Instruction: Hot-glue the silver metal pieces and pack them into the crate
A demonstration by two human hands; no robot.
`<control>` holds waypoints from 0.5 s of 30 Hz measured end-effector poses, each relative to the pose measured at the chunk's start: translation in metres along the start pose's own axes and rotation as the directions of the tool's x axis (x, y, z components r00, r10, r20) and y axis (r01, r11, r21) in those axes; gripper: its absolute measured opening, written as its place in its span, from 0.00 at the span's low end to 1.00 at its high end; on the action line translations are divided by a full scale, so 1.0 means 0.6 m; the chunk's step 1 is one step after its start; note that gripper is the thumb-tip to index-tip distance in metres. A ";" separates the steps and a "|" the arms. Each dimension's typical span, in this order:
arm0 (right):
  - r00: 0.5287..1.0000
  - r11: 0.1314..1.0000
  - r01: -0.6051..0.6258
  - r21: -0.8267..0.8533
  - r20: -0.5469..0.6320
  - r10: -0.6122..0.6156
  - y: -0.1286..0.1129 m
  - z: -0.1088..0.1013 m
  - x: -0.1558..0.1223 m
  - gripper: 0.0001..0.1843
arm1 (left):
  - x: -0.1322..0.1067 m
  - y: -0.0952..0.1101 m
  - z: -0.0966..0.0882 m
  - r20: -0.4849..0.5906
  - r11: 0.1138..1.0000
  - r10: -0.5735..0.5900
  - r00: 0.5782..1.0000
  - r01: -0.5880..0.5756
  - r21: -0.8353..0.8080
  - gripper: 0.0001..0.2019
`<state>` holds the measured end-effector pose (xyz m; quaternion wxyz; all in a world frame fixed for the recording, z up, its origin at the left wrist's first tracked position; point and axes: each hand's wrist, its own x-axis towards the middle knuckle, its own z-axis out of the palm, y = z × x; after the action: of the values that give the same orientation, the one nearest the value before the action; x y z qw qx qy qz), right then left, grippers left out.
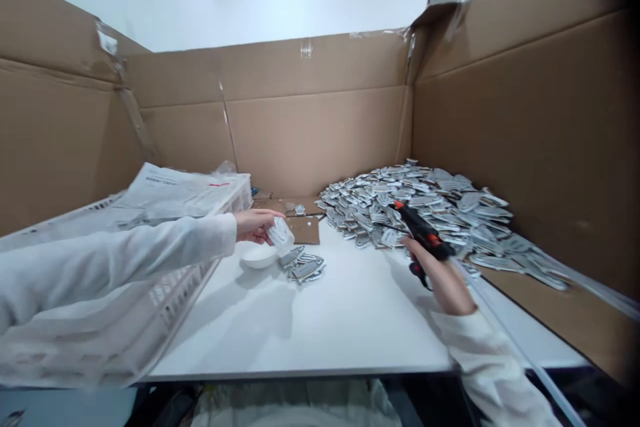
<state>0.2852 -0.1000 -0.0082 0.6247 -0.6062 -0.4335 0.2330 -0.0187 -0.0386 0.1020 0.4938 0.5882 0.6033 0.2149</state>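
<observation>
My left hand [256, 225] pinches a small whitish, translucent flat piece [281, 236] above the table, close to a white bowl [259, 256]. Just right of the bowl lies a small cluster of grey-and-white flat pieces [306, 267]. On the right, my right hand [443, 280] is wrapped round the handle of a black and orange hot glue gun [425, 230]. Its orange tip points up and left, in front of a big heap of the same flat pieces [400, 197]. Fine detail on the held piece is blurred.
Tall cardboard walls [320, 127] enclose the white table [345, 320] on three sides. At left stands a white plastic crate [170, 307] with papers in plastic [175, 190] on top. A brown cardboard piece [306, 230] lies at the back. A clear strip [525, 347] runs past my right forearm.
</observation>
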 end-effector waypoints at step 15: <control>0.994 0.996 0.047 0.075 0.096 -0.054 -0.001 -0.002 0.003 0.21 | 0.061 -0.038 0.092 0.112 0.975 -0.054 0.992 0.077 -0.207 0.13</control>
<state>0.2871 -0.0994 -0.0072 0.6302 -0.5598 -0.4698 0.2622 0.0230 -0.0276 0.0472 0.5916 0.5228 0.5691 0.2299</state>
